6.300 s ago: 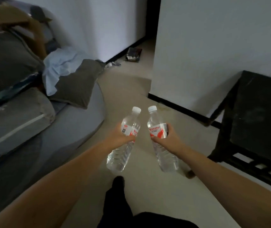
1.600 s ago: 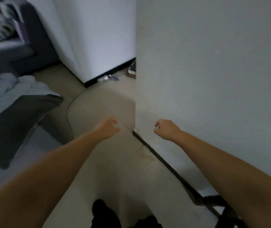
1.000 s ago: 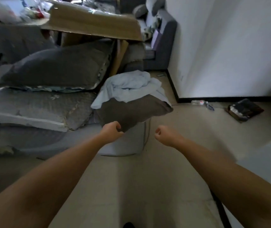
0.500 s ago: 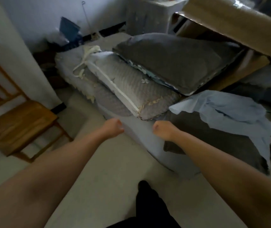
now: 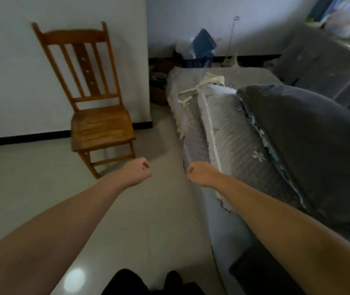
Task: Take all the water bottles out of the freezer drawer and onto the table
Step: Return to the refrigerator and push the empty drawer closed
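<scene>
Pale tile floor (image 5: 31,188) lies under our outstretched arms. Our left hand (image 5: 138,171) at 11 o'clock of centre and our right hand (image 5: 199,173) at 1 o'clock are both curled into fists, holding nothing, near each other but apart. We see no water bottle, freezer drawer or table here. A wooden chair (image 5: 97,116) stands at 10 o'clock against the wall; a grey cushion (image 5: 310,145) lies on the bed (image 5: 223,133) at 3 o'clock.
</scene>
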